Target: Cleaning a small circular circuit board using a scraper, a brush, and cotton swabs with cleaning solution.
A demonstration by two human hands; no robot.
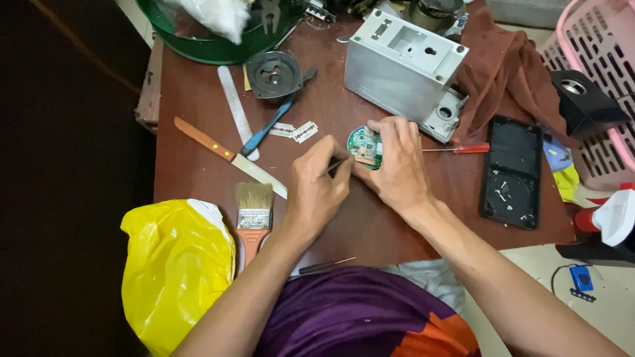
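Right hand (395, 165) on round circuit board (364, 146); left hand (317, 188) with thin tool (334, 166)

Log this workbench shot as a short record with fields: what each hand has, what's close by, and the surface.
left hand: pinches a thin dark tool, tip at the board
right hand: steadies the round green circuit board
surface: brown wooden table
nearby left: paintbrush, knife, two razor blades
nearby right: grey plastic housing, red-handled screwdriver, black panel
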